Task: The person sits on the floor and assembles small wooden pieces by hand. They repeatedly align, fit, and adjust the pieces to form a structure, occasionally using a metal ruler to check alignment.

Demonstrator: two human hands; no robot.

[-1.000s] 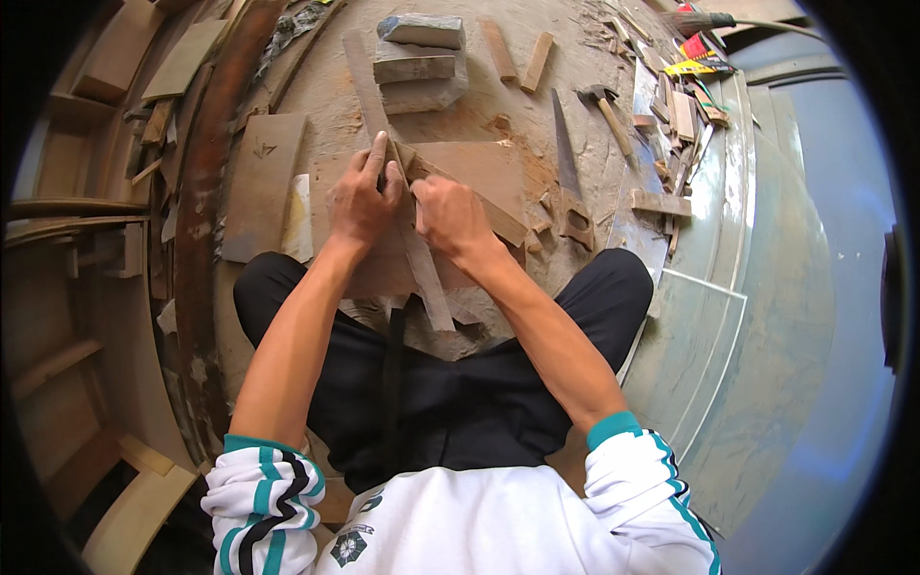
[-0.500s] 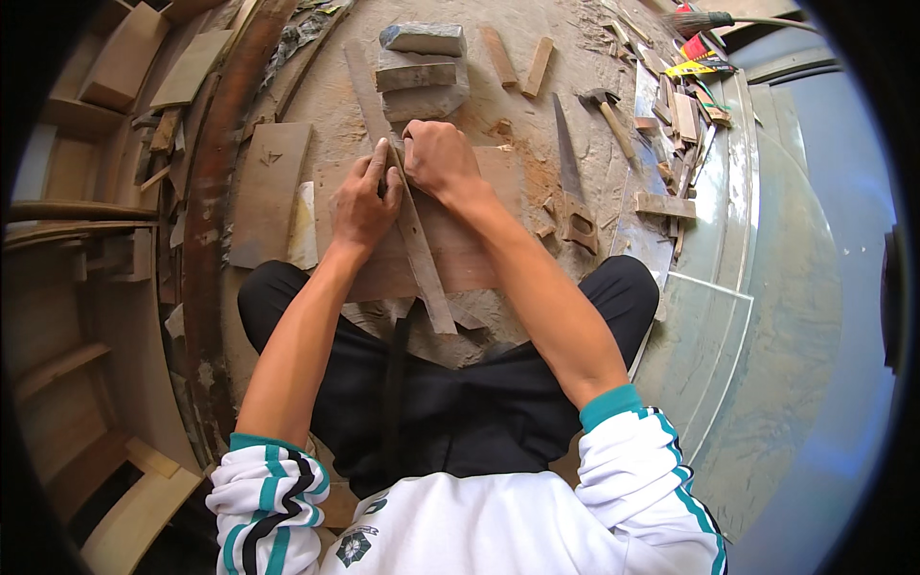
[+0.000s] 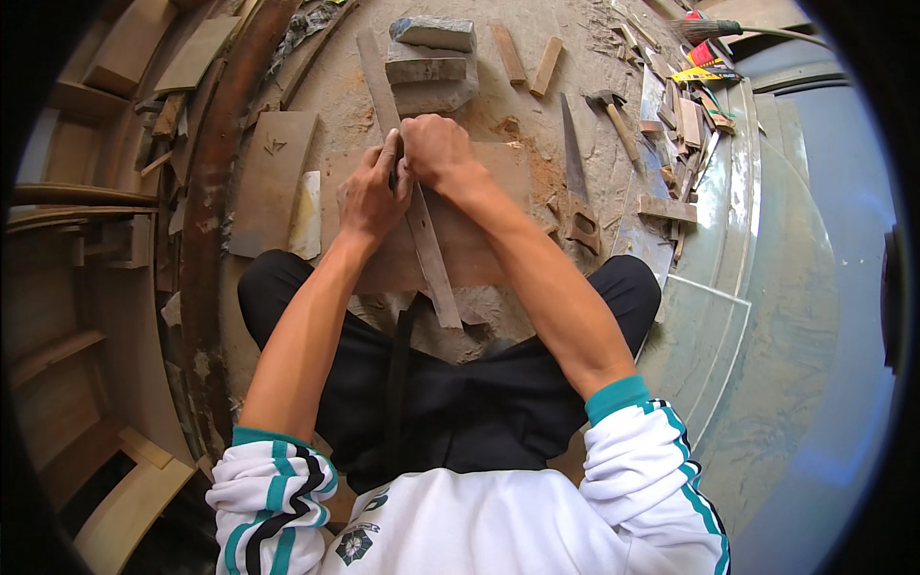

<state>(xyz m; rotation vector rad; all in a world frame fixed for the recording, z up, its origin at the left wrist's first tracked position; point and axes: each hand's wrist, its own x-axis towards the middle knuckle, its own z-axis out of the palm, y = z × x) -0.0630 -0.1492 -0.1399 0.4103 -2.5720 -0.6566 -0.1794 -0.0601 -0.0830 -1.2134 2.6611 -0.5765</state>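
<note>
A long, narrow wooden strip point(image 3: 428, 244) lies slantwise across a flat brown board point(image 3: 489, 216) in front of my knees. My left hand point(image 3: 372, 199) holds the strip near its middle, its fingers pressed together on it and the fingertips close to my right hand. My right hand point(image 3: 436, 151) is closed in a pinch against the strip's right edge, over the board's far edge. Whatever it grips is hidden by the curled fingers. The strip's far end runs past the left of some stacked stone blocks point(image 3: 431, 72).
To the right lie a handsaw point(image 3: 575, 177), a hammer point(image 3: 616, 123) and a heap of wood offcuts point(image 3: 688, 125). Two short wood pieces point(image 3: 508, 53) rest beyond the board. Another board point(image 3: 275, 182) lies left, beside wooden shelving point(image 3: 72, 316). Glass sheets point(image 3: 757, 278) lie right.
My left hand's fingers have drawn together and shifted slightly right, nearer my right hand. The right hand stays closed at the strip. The whole view has shifted slightly.
</note>
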